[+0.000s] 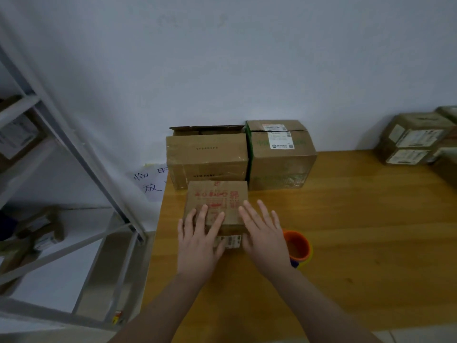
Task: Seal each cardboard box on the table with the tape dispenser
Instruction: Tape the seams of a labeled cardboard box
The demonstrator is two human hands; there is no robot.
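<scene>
Two hands lie flat on the small box (217, 194), fingers straight and spread, gripping nothing: the left hand (197, 240) on its near left part, the right hand (262, 235) over its near right edge. The box sits near the left edge of the table (358, 219). The orange tape dispenser (298, 247) stands just right of the right hand. Behind, a plain box (206, 157) and a labelled box (280, 157) stand side by side.
</scene>
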